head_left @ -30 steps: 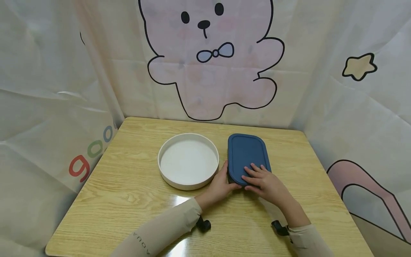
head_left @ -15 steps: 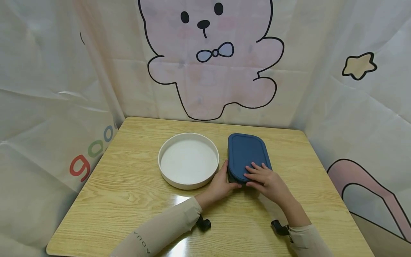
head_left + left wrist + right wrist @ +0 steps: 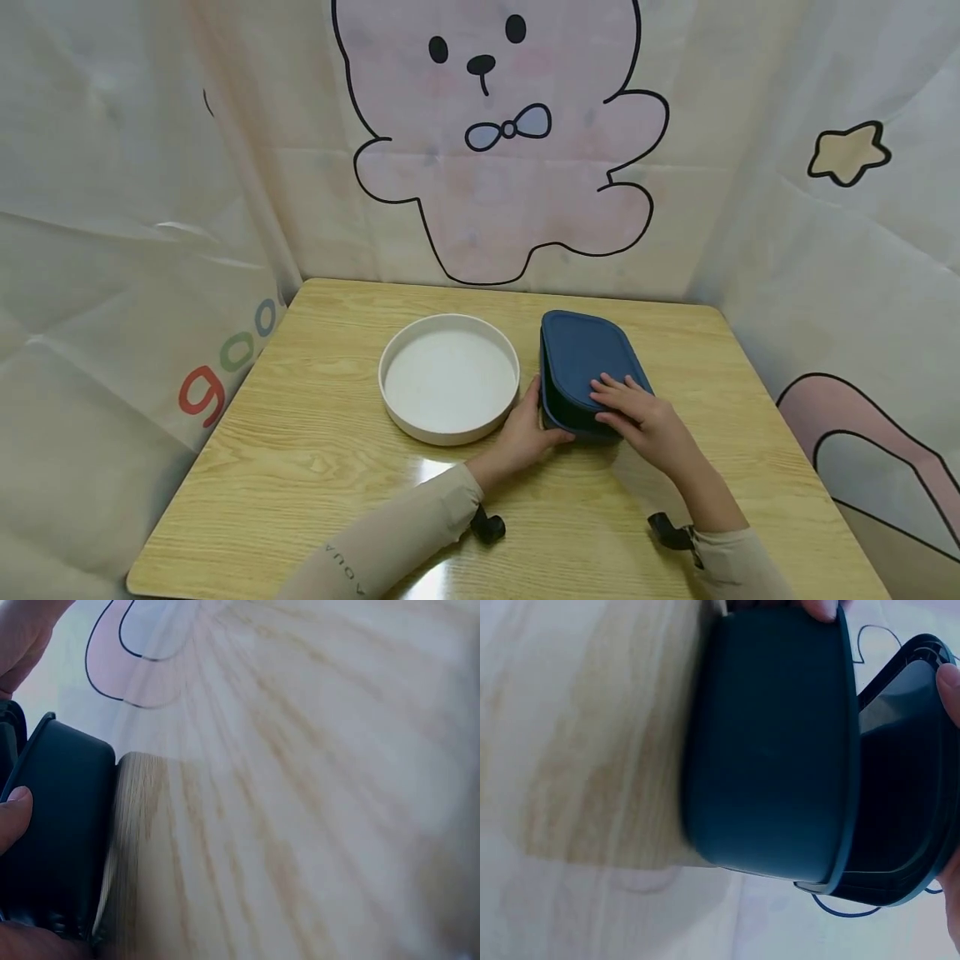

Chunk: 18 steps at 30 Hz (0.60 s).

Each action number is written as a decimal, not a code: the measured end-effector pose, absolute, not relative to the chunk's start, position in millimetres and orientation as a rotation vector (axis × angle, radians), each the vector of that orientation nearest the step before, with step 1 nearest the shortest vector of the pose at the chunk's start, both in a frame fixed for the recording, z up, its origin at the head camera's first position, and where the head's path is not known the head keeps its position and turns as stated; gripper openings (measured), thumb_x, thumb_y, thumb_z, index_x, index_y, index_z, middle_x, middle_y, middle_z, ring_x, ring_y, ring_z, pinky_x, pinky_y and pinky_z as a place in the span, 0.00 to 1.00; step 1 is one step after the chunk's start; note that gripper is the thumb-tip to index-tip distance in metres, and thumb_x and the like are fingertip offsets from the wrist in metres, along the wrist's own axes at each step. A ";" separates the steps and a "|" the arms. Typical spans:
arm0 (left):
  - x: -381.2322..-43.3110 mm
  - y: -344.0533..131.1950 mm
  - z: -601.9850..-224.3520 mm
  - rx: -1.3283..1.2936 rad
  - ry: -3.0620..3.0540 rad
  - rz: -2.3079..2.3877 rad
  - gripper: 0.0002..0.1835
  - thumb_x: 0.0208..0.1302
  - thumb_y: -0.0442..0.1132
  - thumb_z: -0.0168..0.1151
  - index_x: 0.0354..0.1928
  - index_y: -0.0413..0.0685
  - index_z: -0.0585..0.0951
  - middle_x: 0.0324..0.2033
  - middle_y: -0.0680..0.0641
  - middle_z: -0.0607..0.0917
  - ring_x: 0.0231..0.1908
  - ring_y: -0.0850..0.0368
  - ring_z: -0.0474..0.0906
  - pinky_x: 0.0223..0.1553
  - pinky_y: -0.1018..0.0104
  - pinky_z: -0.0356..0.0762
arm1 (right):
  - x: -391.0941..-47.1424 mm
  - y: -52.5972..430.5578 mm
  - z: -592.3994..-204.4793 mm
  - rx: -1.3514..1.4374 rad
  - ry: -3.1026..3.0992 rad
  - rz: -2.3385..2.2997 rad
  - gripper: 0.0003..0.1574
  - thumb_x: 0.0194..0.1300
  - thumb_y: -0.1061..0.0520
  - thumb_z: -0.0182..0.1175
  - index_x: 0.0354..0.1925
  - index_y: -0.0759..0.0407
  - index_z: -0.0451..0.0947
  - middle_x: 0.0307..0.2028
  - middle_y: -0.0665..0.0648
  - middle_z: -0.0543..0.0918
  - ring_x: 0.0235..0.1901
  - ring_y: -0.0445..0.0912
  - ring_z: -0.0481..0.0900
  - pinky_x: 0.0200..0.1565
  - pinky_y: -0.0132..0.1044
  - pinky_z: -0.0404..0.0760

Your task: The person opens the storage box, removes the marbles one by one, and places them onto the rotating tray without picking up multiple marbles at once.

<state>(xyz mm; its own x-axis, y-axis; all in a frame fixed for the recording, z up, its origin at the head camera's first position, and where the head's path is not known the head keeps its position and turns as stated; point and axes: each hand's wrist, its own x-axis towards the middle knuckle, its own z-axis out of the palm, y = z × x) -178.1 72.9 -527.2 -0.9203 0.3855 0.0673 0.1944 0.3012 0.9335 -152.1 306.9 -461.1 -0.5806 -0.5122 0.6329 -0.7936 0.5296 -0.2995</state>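
Note:
A dark blue rectangular food container (image 3: 772,750) stands on the right half of the table. In the head view its lid (image 3: 588,350) is tilted, raised along the near edge and low at the far end. The right wrist view shows a wedge of open space between rim and lid. My left hand (image 3: 525,437) holds the container at its near left corner, thumb along the front wall. My right hand (image 3: 645,421) grips the lid's near edge, thumb at the rim and fingers spread on top.
A round white shallow dish (image 3: 450,379) sits just left of the container, close to my left hand. The wooden table (image 3: 300,450) ends at fabric sheets with cartoon prints at the back and sides. Black straps with small devices (image 3: 487,527) hang at both wrists.
The lid's near edge has come up off the container, lifted by my right hand, which now has its thumb at the edge. My left hand keeps its hold on the corner.

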 end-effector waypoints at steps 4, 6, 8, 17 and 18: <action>-177.6 74.0 -527.1 0.501 2.401 1.669 0.62 0.58 0.48 0.79 0.82 0.40 0.46 0.79 0.41 0.58 0.77 0.48 0.57 0.75 0.50 0.61 | -154.9 307.7 -453.9 1.088 -2.199 0.829 0.26 0.56 0.69 0.72 0.55 0.66 0.85 0.52 0.67 0.87 0.60 0.56 0.82 0.71 0.37 0.67; -177.7 73.6 -526.7 0.490 2.400 1.658 0.62 0.58 0.48 0.79 0.82 0.39 0.45 0.79 0.40 0.58 0.77 0.49 0.57 0.75 0.50 0.60 | -156.4 308.3 -451.0 1.085 -2.159 0.846 0.21 0.62 0.65 0.70 0.55 0.67 0.85 0.52 0.68 0.87 0.60 0.54 0.83 0.69 0.35 0.69; -177.7 73.0 -525.8 0.485 2.397 1.656 0.62 0.58 0.48 0.78 0.82 0.38 0.45 0.79 0.39 0.58 0.77 0.49 0.56 0.76 0.51 0.59 | -157.7 309.6 -448.3 1.078 -2.130 0.863 0.20 0.66 0.62 0.68 0.55 0.68 0.85 0.52 0.69 0.86 0.59 0.52 0.83 0.67 0.35 0.72; -176.5 73.3 -522.7 0.460 2.390 1.660 0.63 0.58 0.48 0.79 0.82 0.38 0.45 0.79 0.40 0.58 0.78 0.50 0.55 0.76 0.52 0.58 | -161.8 315.7 -438.4 1.003 -2.053 0.873 0.22 0.61 0.70 0.69 0.55 0.72 0.84 0.50 0.69 0.87 0.58 0.42 0.83 0.57 0.25 0.77; -176.2 73.4 -522.5 0.458 2.391 1.658 0.63 0.58 0.48 0.79 0.82 0.39 0.45 0.79 0.40 0.58 0.78 0.50 0.55 0.76 0.52 0.58 | -161.6 315.7 -437.0 0.991 -2.050 0.875 0.23 0.60 0.72 0.70 0.55 0.72 0.83 0.50 0.69 0.87 0.57 0.42 0.83 0.56 0.24 0.78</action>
<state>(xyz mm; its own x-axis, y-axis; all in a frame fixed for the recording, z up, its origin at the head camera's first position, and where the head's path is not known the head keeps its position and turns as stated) -176.2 73.4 -522.5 -0.9329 0.3599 0.0149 0.1401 0.3246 0.9354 -161.6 315.7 -437.0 -0.4724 -0.3702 0.7999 -0.8337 0.4820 -0.2693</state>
